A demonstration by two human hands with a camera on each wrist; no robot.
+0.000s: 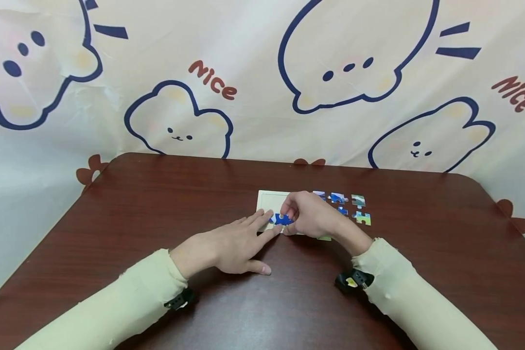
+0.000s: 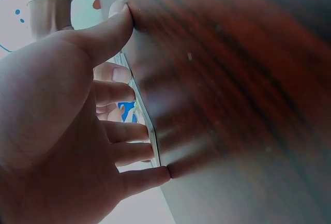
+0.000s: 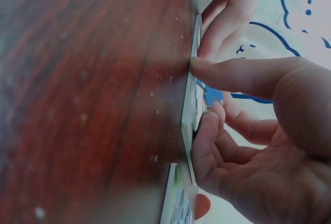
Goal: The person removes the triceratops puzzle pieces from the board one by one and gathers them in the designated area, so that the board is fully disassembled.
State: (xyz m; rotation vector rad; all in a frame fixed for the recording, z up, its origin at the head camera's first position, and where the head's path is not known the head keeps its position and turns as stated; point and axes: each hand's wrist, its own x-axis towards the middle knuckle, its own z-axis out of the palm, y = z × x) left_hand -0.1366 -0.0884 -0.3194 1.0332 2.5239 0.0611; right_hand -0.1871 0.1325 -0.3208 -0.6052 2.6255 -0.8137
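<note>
A white puzzle board (image 1: 269, 199) lies on the table, its right part covered by my right hand (image 1: 311, 214). That hand curls its fingers over the board and pinches a blue jigsaw piece (image 1: 282, 220) with thumb and fingertips. In the right wrist view the blue piece (image 3: 212, 95) shows between the thumb and the bent fingers, with the thumb tip at the board's near edge. My left hand (image 1: 238, 245) lies palm down with spread fingers, its fingertips on the board's near left corner and its thumb on the table.
Several loose jigsaw pieces (image 1: 338, 198) lie right of the board, among them a green and blue one (image 1: 362, 218). A green piece (image 1: 324, 238) pokes out beneath the right wrist. Behind the brown table (image 1: 192, 194) hangs a printed curtain (image 1: 258, 126).
</note>
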